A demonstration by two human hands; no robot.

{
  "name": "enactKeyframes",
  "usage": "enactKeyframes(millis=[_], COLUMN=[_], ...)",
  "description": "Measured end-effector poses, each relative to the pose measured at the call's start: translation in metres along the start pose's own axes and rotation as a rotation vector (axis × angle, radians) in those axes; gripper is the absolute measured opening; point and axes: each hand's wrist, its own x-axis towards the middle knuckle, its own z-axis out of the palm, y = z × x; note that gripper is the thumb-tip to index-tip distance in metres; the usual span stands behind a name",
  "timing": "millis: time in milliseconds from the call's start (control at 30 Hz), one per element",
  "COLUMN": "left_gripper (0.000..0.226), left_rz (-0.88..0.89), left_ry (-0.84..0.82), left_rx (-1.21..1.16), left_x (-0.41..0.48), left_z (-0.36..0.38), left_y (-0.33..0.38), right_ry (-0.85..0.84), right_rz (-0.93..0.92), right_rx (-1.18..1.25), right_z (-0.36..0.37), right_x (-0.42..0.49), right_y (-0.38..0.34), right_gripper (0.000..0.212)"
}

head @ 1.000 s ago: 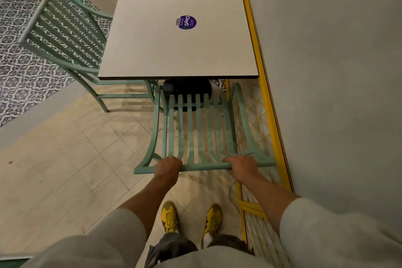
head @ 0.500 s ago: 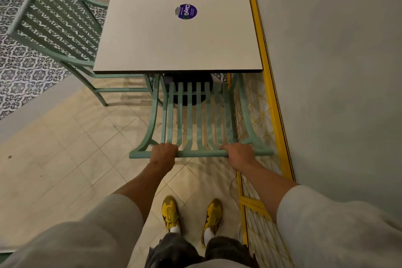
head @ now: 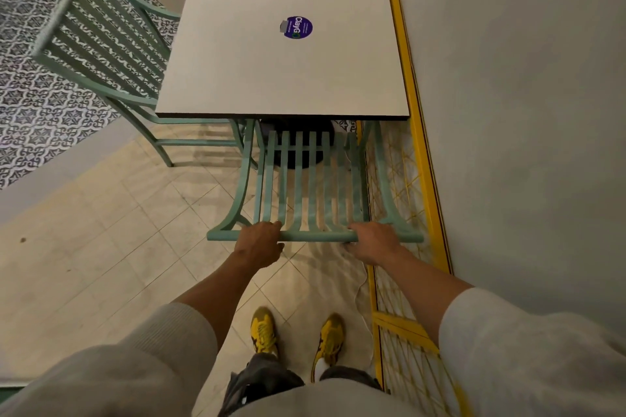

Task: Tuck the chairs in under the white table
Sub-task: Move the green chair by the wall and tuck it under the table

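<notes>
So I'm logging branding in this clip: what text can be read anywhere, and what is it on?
"ClayGo": white letters on the round purple sticker on the white table.
Smaller print on the same sticker: too small to read.
No other readable text.

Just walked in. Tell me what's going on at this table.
A person is tucking chairs under the white table. Both the left hand and right hand grip the top rail of the near green chair, whose seat is already under the tabletop. A second green chair stands at the table's left side.
</notes>
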Motion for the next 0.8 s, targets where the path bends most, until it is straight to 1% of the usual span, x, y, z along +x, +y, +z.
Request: enactKeyframes(millis=[133,233,367,500,667,800], left_gripper=[0.058,0.072,0.083,0.08,0.097,0.1], left_rz=[0.005,-0.018,-0.099,-0.156,-0.325,-0.391], left_ry=[0.043,0.054,0.092,0.117,0.124,0.141], left_rx=[-0.019,-0.043,-0.119,-0.305,-0.345,-0.341], left_x=[-0.015,-0.029,-0.051,-0.081,-0.114,-0.125], left_z=[-0.018,-0.031,-0.035,-0.025,-0.017,-0.021], left_y=[-0.003,-0.01,-0.026,-0.058,-0.131,-0.21], right_ry=[-0.046,-0.033,0.016,-0.017,-0.024,0.015], right_rz=[-0.075,-0.092,-0.15,-0.225,-0.362,-0.421], right_rx=[0.001,-0.035,-0.099,-0.166,-0.306,-0.331], right_z=[-0.03,-0.051,-0.066,-0.069,-0.084,-0.103], right_x=[-0.01,-0.015,-0.012,-0.007,0.015,0.045], right_y=[-0.007,-0.02,-0.043,-0.081,-0.162,-0.241], right_gripper=[0.068,0.089,0.084,0.084,0.083,0.096])
